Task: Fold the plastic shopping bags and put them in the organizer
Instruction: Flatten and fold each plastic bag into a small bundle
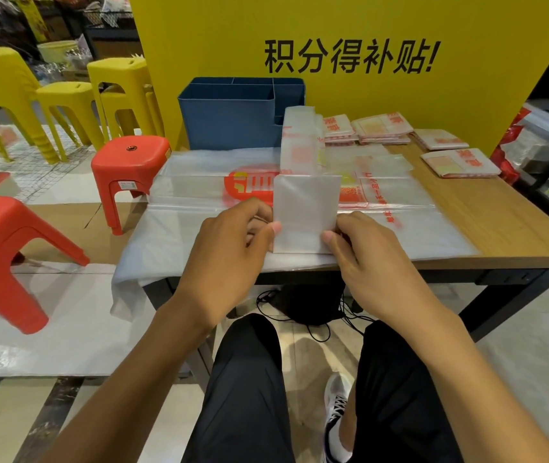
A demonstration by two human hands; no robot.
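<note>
A folded plastic shopping bag [305, 212] is held upright between both hands at the near edge of the wooden table [487, 222]. Its left edge is pinched by the left hand [229, 248], thumb in front and fingers curled behind; its lower right corner is pinched by the right hand [363, 252] in the same way. Beneath the grip, unfolded bags [193, 195] with red print are spread flat over the table, one edge hanging off the near left corner. Just beyond the held bag a partly folded strip [300, 142] is seen, reaching back toward the blue organizer [233, 118], which is set at the far edge, left of the grip and well behind it. To the right and behind the hands, several folded bags [460, 162] are laid in small stacks on the bare wood. Left of the grip, off the table, red stools [129, 162] and yellow stools [116, 91] are visible on the floor. A yellow sign [350, 58] is stood behind the table.
</note>
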